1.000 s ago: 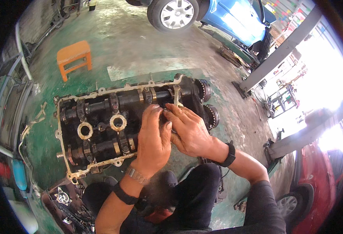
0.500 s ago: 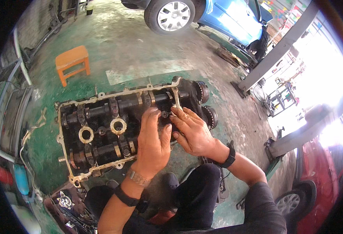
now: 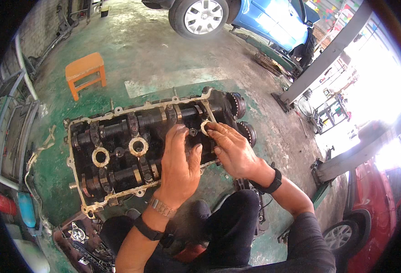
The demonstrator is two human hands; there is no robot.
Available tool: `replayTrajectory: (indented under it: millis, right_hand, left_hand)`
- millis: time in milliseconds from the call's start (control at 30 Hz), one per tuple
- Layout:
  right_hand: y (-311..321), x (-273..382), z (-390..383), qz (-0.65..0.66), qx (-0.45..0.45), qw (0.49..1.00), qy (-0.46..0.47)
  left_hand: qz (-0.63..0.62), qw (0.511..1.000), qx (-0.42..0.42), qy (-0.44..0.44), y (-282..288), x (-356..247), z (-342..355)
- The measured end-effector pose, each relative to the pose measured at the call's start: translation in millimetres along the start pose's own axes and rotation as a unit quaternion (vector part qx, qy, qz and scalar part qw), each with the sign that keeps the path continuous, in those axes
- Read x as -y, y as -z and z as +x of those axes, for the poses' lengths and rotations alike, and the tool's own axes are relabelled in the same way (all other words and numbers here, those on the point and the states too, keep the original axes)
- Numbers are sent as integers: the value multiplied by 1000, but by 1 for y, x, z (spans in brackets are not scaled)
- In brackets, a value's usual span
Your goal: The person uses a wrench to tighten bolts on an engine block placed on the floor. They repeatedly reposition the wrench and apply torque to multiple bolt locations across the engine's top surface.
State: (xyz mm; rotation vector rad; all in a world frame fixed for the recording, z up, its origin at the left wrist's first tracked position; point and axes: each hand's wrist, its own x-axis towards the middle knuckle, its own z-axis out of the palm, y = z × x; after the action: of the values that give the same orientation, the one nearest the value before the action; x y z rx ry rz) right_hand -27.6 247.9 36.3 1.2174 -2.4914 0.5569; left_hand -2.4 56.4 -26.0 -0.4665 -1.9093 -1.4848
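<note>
A: So, where's the pale ring [image 3: 203, 127]?
B: Right half of the engine head [image 3: 155, 139], about midway between its long edges. Right hand [image 3: 235, 151] is nearer, fingertips touching the ring's right side.
A: Grip?
B: Fingers bent over it, thumb tip lower; can't tell if it's clamped. Ring lies up-left of the palm.
A: Left hand [image 3: 180, 161]?
B: Over the near edge's middle, thumb and fingers apart, nothing visible between.
A: Axis?
B: Head runs left-right, right end angled away from the person, sprockets [image 3: 239, 105] there.
A: In the way?
B: Left hand hides part of the near half. Dark boss [image 3: 192, 132] between its fingertips and ring. Two more rings [image 3: 132, 148] left. Stool [image 3: 85, 65] past the far edge; parts tray [image 3: 58, 234] off the near left corner.
</note>
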Motion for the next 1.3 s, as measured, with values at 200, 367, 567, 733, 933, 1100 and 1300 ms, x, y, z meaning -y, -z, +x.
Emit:
replayTrajectory:
  millis: [200, 367, 567, 733, 933, 1100, 1300]
  right_hand:
    - [18, -8, -13, 85, -23, 994, -66]
    - [32, -28, -19, 135, -32, 979, -151]
    - [48, -67, -8, 269, -64, 888, -368]
    - [54, -100, 14, 270, -107, 876, -384]
    - [59, -125, 51, 298, -136, 854, -405]
    - [56, -134, 89, 280, -139, 857, -409]
    - [49, -127, 130, 215, -120, 887, -391]
  left_hand:
    - [-4, 1000, -1, 10, -1, 0, -1]
    - [-9, 1000, -1, 5, -2, 2, 0]
    - [-23, 1000, -2, 6, -2, -1, 1]
    - [-36, 999, 0, 16, 0, -2, 2]
    - [-60, 997, 21, 45, 1, -4, 2]
    - [-23, 999, -4, 22, -3, 0, 3]
    - [-19, 1000, -15, 17, -6, 2, 3]
